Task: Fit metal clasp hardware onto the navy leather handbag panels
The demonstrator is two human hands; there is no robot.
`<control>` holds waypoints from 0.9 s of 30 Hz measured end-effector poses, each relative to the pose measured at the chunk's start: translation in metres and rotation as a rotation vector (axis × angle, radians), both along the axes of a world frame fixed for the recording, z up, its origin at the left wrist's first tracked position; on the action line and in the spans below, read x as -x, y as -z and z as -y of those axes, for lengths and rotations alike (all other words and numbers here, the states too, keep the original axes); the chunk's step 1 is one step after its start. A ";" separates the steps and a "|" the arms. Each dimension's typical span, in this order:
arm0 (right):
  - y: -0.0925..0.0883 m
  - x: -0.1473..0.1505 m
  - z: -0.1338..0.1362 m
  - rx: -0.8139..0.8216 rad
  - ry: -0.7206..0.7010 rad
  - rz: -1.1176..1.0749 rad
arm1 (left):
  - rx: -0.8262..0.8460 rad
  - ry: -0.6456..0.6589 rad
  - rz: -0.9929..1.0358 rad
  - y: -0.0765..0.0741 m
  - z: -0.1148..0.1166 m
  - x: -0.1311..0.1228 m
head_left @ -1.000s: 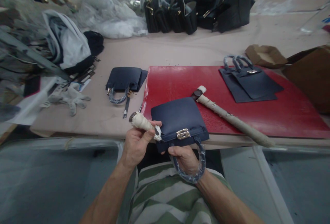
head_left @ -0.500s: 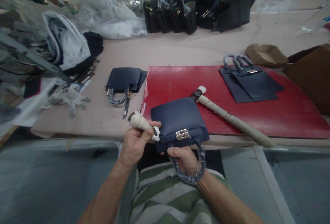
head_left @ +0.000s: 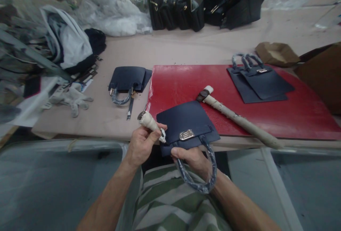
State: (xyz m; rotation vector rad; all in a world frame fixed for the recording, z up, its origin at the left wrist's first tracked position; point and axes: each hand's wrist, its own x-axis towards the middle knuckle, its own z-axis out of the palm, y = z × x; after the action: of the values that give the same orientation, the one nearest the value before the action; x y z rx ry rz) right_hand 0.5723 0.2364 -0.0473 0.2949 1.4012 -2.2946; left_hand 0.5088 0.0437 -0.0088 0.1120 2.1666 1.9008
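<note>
My left hand (head_left: 140,145) is closed around a short tool wrapped in white tape (head_left: 149,121). A dark round metal end sticks out at its top; the tool's kind does not show clearly. It sits against the left side of a navy handbag piece (head_left: 183,117). My right hand (head_left: 195,158) grips the near edge of this piece, thumb on top and fingers hidden beneath. The piece carries a shiny metal clasp (head_left: 187,135). Its plastic-wrapped handle (head_left: 204,187) hangs toward me, looping over my right wrist.
A hammer (head_left: 237,117) with a wrapped handle lies on the red board (head_left: 173,82). Similar navy bag pieces lie at right (head_left: 263,85) and left (head_left: 128,78). A glove (head_left: 76,99) rests at far left. Black bags (head_left: 176,11) stand at the back, near a cardboard box (head_left: 277,53).
The handbag piece has tilted a little, and its clasp now faces me more flatly. My left hand and the taped tool have shifted slightly right. Both grips stay the same.
</note>
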 end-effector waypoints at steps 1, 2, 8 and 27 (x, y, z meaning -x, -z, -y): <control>-0.002 0.001 0.000 0.020 0.005 0.011 | -0.008 -0.004 0.006 0.000 0.001 0.000; -0.005 0.001 0.000 0.050 0.011 0.022 | -0.015 -0.007 0.003 0.001 0.001 0.000; -0.015 0.005 0.003 0.130 0.001 0.079 | -0.048 -0.018 -0.050 -0.002 0.004 -0.001; -0.019 0.029 -0.004 0.158 -0.038 0.068 | 0.059 -0.021 -0.176 -0.021 -0.010 0.020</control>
State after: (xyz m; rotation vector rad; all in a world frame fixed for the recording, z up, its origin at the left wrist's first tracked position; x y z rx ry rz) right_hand 0.5437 0.2401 -0.0286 0.2922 1.1752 -2.3250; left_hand 0.4886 0.0534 0.0123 0.2555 2.3437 1.9005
